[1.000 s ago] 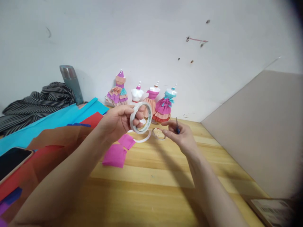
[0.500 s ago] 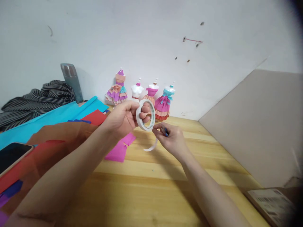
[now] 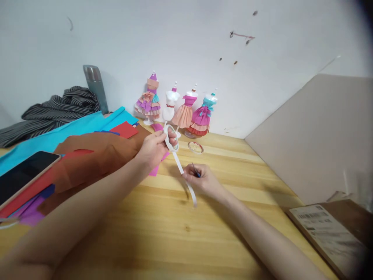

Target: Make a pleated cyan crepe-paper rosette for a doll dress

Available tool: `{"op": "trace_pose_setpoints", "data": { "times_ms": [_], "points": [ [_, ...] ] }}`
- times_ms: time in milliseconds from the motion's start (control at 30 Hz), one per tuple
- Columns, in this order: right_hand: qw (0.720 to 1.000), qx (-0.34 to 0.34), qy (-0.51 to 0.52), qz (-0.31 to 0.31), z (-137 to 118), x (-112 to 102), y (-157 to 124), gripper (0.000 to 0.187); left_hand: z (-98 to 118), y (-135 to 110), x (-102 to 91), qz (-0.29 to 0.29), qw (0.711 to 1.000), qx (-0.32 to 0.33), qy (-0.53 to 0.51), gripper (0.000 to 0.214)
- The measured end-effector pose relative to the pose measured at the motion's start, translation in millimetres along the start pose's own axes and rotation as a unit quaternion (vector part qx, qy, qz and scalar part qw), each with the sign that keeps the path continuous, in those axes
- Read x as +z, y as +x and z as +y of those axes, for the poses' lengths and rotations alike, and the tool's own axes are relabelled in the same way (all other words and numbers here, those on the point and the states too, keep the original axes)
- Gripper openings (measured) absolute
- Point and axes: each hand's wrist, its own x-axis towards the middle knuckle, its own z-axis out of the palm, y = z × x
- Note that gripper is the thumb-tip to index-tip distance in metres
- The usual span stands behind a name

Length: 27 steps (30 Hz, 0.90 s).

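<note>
My left hand (image 3: 154, 147) is closed round a white tape roll (image 3: 171, 138), held above the wooden table (image 3: 180, 233). A strip of white tape (image 3: 183, 175) runs from the roll down to my right hand (image 3: 201, 182). My right hand pinches that strip and also holds a small dark blue tool (image 3: 196, 171), too small to name. The strip's loose end (image 3: 192, 198) hangs past my right fingers. Pink paper pieces (image 3: 157, 165) lie just under my left hand.
Three dressed mini mannequins and a bare white one (image 3: 170, 105) stand at the wall. A small round dish (image 3: 195, 147) sits before them. Coloured paper sheets (image 3: 87, 144), a phone (image 3: 23, 175), a striped cloth (image 3: 58, 111) and a flask (image 3: 95, 87) are left. Cardboard (image 3: 320, 132) leans at right.
My right hand has pulled the tape strip out longer, down and toward me. My left hand turned the roll edge-on. The view shifted, showing the round dish again.
</note>
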Motion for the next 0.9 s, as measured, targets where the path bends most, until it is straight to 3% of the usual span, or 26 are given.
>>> {"op": "trace_pose_setpoints", "data": {
  "times_ms": [200,467,900],
  "points": [
    [0.991,0.002,-0.122,-0.058,3.1,-4.4,-18.8,0.021,-30.2,-28.0,-32.1,0.009,0.999,-0.028,0.035,0.003],
    [0.965,-0.029,-0.185,-0.182,-9.6,-40.5,-22.2,0.016,-49.2,-41.4,-39.1,-0.083,0.993,-0.071,0.036,0.018],
    [0.971,0.021,-0.17,-0.167,1.3,-36.3,-18.8,0.023,-57.9,-39.8,-39.6,-0.108,0.99,-0.08,0.046,0.022]
  ]
}}
